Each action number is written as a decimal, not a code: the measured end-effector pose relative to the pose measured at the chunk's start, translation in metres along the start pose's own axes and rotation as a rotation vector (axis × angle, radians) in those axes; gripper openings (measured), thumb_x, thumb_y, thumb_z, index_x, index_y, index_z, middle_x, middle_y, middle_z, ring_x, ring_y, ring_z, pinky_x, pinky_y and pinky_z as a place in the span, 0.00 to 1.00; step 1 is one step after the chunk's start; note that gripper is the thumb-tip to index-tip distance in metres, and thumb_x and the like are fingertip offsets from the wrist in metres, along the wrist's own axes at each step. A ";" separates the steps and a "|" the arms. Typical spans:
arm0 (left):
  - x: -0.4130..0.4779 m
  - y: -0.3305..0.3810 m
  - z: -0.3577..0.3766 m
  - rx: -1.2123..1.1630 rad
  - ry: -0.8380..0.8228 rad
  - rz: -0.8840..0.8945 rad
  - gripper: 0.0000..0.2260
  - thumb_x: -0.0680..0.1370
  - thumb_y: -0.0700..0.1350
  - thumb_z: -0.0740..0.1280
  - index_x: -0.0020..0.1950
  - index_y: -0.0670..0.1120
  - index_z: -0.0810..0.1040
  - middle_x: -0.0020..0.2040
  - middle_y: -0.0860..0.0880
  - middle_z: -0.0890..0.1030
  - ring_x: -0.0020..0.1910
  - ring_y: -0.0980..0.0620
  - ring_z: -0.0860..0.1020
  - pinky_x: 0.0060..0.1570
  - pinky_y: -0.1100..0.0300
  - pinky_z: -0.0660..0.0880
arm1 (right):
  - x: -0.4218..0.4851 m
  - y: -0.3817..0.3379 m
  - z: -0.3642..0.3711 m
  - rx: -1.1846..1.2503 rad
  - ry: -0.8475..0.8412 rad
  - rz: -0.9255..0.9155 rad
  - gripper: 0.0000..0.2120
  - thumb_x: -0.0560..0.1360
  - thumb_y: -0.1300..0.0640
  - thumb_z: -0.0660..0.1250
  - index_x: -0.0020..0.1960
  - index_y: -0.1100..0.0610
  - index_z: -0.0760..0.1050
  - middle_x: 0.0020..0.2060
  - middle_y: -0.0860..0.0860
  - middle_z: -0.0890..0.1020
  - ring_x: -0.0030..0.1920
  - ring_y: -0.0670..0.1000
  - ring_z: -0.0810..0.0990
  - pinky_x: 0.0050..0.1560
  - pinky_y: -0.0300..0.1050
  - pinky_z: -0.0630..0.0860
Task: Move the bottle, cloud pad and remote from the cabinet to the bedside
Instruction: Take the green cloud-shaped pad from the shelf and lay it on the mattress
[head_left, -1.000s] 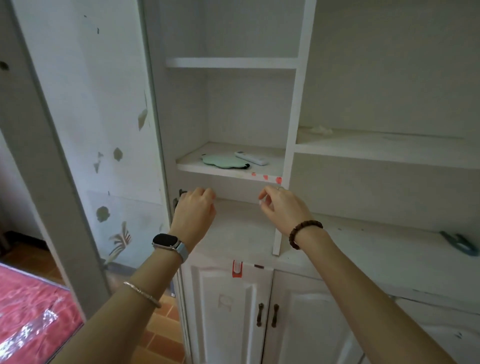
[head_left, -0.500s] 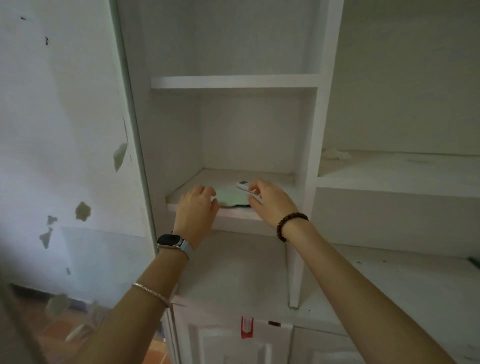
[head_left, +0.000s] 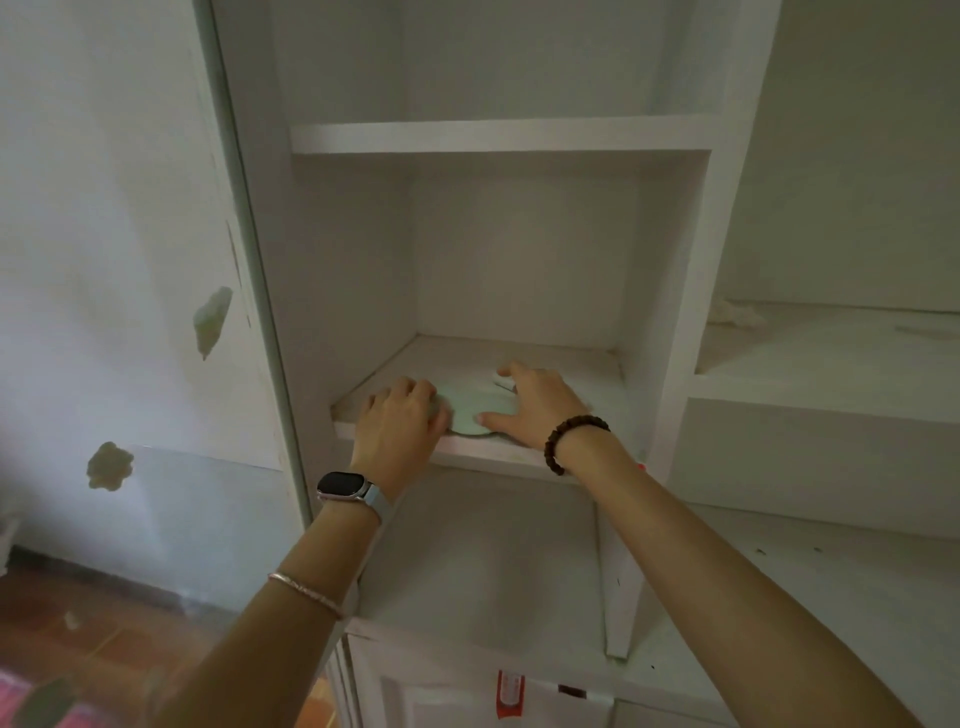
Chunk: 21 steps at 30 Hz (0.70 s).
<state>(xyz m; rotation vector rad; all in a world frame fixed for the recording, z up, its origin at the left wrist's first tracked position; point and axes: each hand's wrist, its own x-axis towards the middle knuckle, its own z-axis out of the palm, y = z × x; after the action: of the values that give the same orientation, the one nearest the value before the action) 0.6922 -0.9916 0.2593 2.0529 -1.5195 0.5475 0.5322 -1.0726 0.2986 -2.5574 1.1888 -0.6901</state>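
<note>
On my feed both hands are on the cabinet shelf (head_left: 488, 453), the one just below centre. The pale green cloud pad (head_left: 470, 411) lies flat near the shelf's front edge, between the two hands. The left hand (head_left: 402, 423) sits at the pad's 9 o'clock, knuckles up, with its fingers curled down onto the pad's left edge. The tips are hidden, so I cannot tell whether they pinch the pad or only touch it. The right hand (head_left: 537, 410) is at the pad's 3 o'clock, spread out flat, its thumb stretched across the pad's right lobe. The white remote (head_left: 503, 385) shows only as a sliver at that hand's 11 o'clock, between forefinger and thumb; the rest lies under the palm. A watch (head_left: 345, 486) is on the left wrist and a dark bead bracelet (head_left: 571, 441) on the right.
</note>
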 end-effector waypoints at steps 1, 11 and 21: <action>0.000 0.000 0.000 -0.001 0.002 -0.002 0.13 0.79 0.52 0.59 0.54 0.44 0.75 0.52 0.44 0.77 0.50 0.41 0.77 0.51 0.50 0.68 | 0.002 0.001 0.000 -0.005 -0.016 0.009 0.36 0.68 0.40 0.72 0.70 0.53 0.66 0.66 0.53 0.75 0.62 0.55 0.75 0.61 0.53 0.74; 0.000 0.002 -0.002 -0.085 0.050 -0.004 0.16 0.78 0.49 0.61 0.62 0.41 0.71 0.58 0.40 0.75 0.51 0.38 0.76 0.51 0.47 0.71 | 0.005 -0.001 -0.006 0.098 -0.095 0.029 0.39 0.66 0.46 0.77 0.71 0.57 0.64 0.65 0.56 0.73 0.65 0.56 0.72 0.63 0.49 0.72; -0.012 0.015 -0.020 -0.413 0.103 -0.010 0.24 0.80 0.47 0.60 0.73 0.42 0.58 0.66 0.37 0.67 0.57 0.37 0.73 0.52 0.48 0.72 | -0.031 -0.007 -0.030 0.462 0.157 -0.077 0.19 0.70 0.60 0.73 0.59 0.53 0.73 0.54 0.48 0.78 0.53 0.49 0.77 0.49 0.42 0.77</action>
<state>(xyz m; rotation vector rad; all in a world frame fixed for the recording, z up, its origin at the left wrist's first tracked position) 0.6744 -0.9731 0.2701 1.6890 -1.4226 0.2983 0.5043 -1.0454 0.3169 -2.1997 0.8498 -1.0595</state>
